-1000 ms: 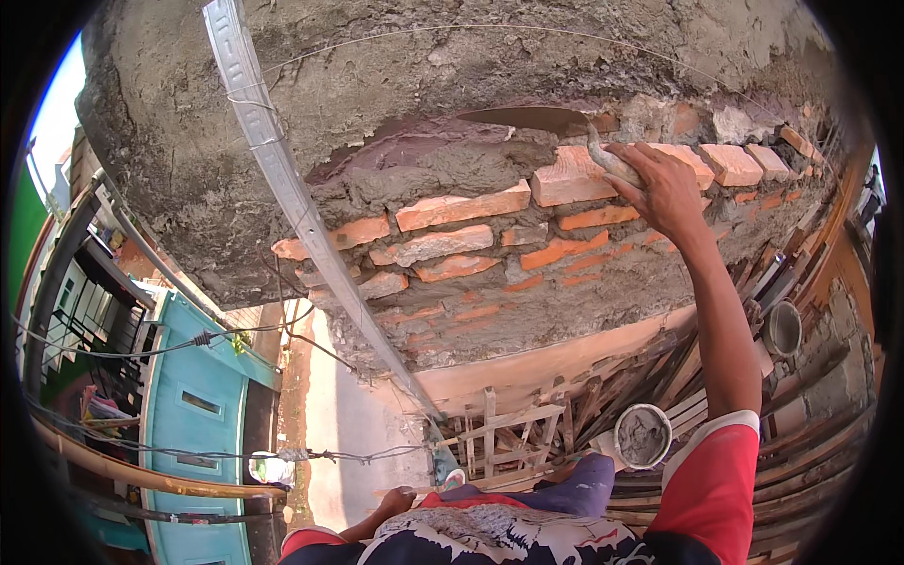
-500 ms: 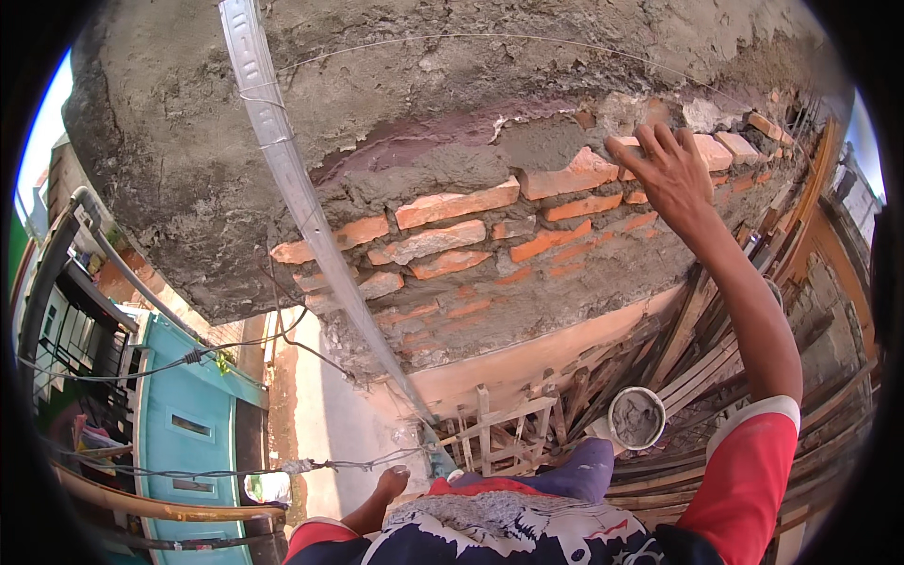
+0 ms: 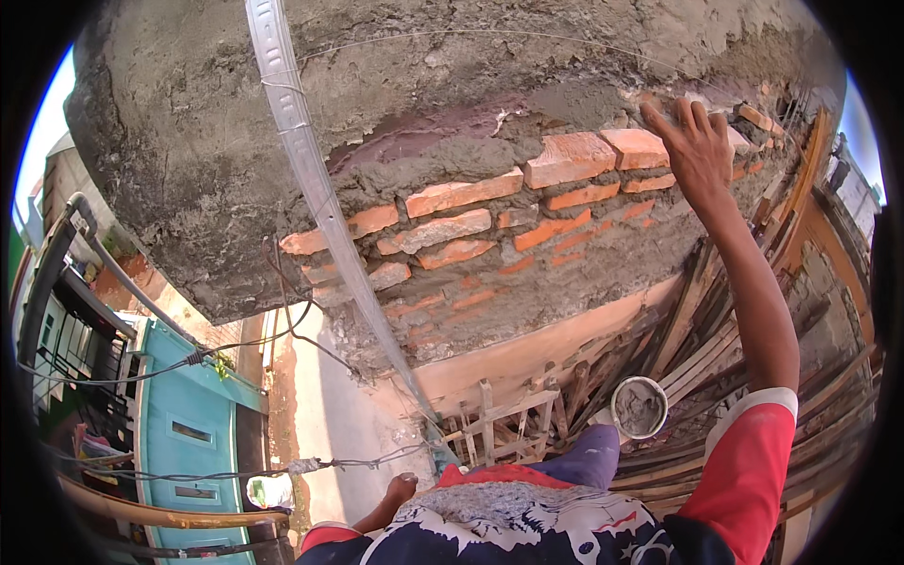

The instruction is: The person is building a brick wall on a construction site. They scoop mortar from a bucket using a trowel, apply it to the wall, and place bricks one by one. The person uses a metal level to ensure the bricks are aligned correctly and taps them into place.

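My right hand (image 3: 702, 155) reaches up to the top course of the brick wall (image 3: 527, 259). Its fingers are spread and bent over a brick that it mostly hides; no firm grip shows. Just left of it sit an orange-red brick (image 3: 636, 148) and a longer, pale-faced brick (image 3: 568, 160). Another brick (image 3: 738, 140) peeks out on its right side. Wet grey mortar (image 3: 424, 169) lies along the course and behind it. Low by my body, my left hand (image 3: 400, 488) has its fingers curled; whatever they may hold is hidden.
A round bucket of grey mortar (image 3: 640, 407) stands low beside my knee. Timber planks (image 3: 692, 330) stack up at right. A slanting metal strip (image 3: 315, 179) crosses the wall, with a thin line (image 3: 490, 32) above. Cables (image 3: 235, 471) run at left, near a turquoise gate (image 3: 188, 424).
My right hand has shifted right along the top course, uncovering the orange-red brick. The view has shifted slightly. My left hand stays low, fingers still curled.
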Available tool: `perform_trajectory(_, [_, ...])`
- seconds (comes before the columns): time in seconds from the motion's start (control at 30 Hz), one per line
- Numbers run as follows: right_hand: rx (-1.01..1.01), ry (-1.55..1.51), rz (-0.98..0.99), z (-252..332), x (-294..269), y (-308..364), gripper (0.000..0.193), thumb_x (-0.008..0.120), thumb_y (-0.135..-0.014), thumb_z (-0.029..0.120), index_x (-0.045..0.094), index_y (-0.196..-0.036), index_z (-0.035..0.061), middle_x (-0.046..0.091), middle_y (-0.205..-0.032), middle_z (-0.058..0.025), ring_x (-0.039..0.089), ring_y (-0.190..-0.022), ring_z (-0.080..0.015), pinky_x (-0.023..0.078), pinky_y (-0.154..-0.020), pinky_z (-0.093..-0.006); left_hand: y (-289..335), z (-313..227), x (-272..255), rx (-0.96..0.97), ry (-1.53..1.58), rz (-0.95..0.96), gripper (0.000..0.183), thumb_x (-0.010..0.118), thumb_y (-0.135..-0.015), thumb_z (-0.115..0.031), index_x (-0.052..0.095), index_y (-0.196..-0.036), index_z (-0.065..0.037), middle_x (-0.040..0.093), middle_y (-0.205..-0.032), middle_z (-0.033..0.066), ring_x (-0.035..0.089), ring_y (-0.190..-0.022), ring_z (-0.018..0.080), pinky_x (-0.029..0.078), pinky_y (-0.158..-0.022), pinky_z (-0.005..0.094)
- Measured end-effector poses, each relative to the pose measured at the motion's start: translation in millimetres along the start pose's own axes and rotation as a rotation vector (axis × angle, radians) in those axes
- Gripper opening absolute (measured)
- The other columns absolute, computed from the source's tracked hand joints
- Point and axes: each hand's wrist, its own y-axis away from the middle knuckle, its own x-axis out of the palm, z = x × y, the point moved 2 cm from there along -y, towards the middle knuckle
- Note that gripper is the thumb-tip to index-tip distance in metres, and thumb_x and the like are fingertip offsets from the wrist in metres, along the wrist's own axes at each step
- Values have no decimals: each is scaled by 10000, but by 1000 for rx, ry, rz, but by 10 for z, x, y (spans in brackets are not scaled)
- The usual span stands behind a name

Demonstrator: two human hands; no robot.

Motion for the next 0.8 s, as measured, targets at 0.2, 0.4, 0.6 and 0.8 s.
perform_trajectory(0.2, [-65, -34, -15, 388, -167, 51, 561, 714, -885, 104, 533, -1376, 303, 541, -1188, -15, 522, -1117, -199, 424, -859, -392, 101, 47, -216, -21, 1, -67, 443, 632, -915, -370, 735, -1239, -86, 732, -1171, 241, 697, -1129, 373, 536, -982, 420])
perform_trajectory(0.4, [-86, -20, -67, 370, -131, 135, 604, 727, -840, 56, 539, -1346, 326, 521, -1097, -6, 515, -1030, -184, 403, -828, -374, -42, -14, -224, 82, -31, -9, 449, 623, -927, -350, 714, -1280, -87, 744, -1141, 225, 713, -1081, 359, 545, -943, 422])
perform_trajectory(0.6, [-45, -94, -71, 437, -209, 100, 594, 720, -836, 46, 544, -1327, 330, 513, -1086, -5, 514, -1030, -188, 399, -824, -383, -310, 347, -81, 323, -153, -50, 445, 623, -942, -354, 708, -1290, -90, 733, -1174, 228, 701, -1107, 365, 539, -959, 412])
perform_trajectory(0.8, [-23, -34, -112, 385, -231, 66, 525, 684, -867, 60, 565, -1306, 321, 519, -1042, 0, 532, -983, -182, 395, -795, -377, -96, 154, 23, -37, 62, 2, 444, 615, -947, -372, 712, -1282, -98, 704, -1257, 226, 660, -1200, 376, 518, -1016, 417])
